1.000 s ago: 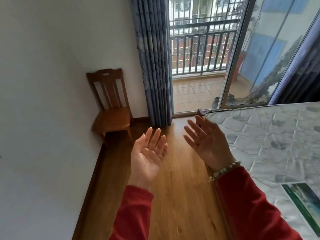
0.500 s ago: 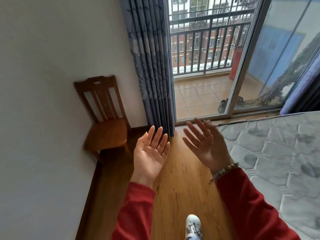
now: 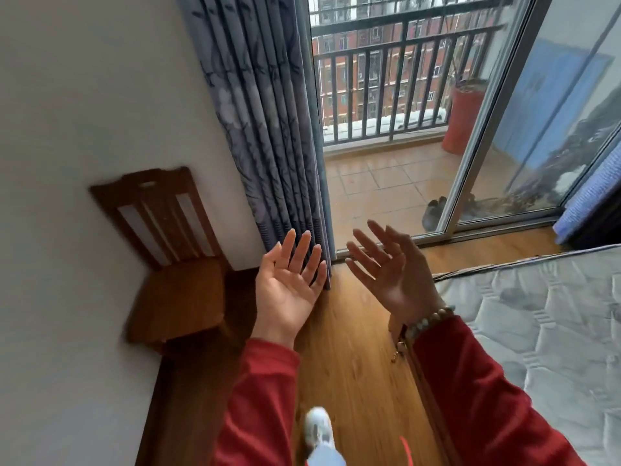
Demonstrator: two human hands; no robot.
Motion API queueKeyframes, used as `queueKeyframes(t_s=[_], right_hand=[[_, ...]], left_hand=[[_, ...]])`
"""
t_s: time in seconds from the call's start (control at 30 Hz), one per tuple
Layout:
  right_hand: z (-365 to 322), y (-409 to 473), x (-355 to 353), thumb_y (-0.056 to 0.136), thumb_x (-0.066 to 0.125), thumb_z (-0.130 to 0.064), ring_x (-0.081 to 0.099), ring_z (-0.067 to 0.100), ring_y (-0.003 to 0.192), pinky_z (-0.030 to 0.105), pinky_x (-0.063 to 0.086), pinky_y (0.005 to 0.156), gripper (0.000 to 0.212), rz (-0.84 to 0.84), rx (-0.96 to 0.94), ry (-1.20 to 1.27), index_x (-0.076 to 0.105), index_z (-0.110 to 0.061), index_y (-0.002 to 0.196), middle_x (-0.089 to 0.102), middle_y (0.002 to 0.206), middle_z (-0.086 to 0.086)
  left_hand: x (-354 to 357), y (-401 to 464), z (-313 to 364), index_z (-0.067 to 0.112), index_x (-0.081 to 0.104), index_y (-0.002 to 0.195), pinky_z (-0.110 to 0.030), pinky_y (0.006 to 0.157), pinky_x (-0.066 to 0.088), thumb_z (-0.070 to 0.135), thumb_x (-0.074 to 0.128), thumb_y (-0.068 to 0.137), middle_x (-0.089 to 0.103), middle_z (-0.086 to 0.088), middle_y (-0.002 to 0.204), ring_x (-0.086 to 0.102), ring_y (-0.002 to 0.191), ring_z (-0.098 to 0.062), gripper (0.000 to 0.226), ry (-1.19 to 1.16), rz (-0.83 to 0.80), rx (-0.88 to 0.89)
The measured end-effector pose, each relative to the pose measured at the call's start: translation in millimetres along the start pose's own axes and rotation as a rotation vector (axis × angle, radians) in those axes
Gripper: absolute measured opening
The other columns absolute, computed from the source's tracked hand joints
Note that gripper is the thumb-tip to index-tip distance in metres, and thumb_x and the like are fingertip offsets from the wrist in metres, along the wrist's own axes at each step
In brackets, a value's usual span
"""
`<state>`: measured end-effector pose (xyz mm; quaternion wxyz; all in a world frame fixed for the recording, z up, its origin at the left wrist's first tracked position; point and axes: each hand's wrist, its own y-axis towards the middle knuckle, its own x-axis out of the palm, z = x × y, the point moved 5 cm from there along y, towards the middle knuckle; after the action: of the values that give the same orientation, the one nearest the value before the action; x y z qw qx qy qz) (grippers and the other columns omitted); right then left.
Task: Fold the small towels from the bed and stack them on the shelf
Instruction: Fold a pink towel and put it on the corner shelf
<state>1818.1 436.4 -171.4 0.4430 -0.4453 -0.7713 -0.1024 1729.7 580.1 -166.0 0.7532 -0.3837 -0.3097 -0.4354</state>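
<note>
You are holding both hands up in front of you, palms turned inward, with every finger straight and spread: the left hand (image 3: 289, 290) and the right hand (image 3: 393, 274) are gripping nothing. What matters for the coming reach is the bed (image 3: 544, 331), which is lying off to the right of your fingers, so your right hand is sitting nearer to it while the left is hanging over the floor (image 3: 349, 358). The mattress edge is running away from you toward the balcony door (image 3: 396, 183), roughly in line with your right forearm. No towel is showing anywhere; the part of the bed in view is bare quilting, and most of it is cut off by the right edge, so the towels are probably lying farther right, outside what you are seeing. The shelf is not appearing either. To the left of your fingers a chair (image 3: 174, 274) is standing against the wall, blurred, beside the curtain (image 3: 265, 129). A shoe (image 3: 319, 428) is smearing at the bottom edge.
</note>
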Motion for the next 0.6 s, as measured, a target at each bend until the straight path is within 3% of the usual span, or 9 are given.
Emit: queueKeyframes(t_s=[0.6], right_hand=[[-67, 296, 58, 0.090, 0.056, -0.032, 0.063, 0.029, 0.118, 0.048, 0.044, 0.106, 0.034, 0.059, -0.094, 0.102, 0.067, -0.019, 0.120, 0.067, 0.128, 0.009]], left_hand=[[53, 313, 111, 0.025, 0.071, 0.110, -0.038, 0.093, 0.047, 0.036, 0.050, 0.097, 0.070, -0.001, 0.121, 0.067, 0.104, -0.020, 0.027, 0.048, -0.115, -0.093]])
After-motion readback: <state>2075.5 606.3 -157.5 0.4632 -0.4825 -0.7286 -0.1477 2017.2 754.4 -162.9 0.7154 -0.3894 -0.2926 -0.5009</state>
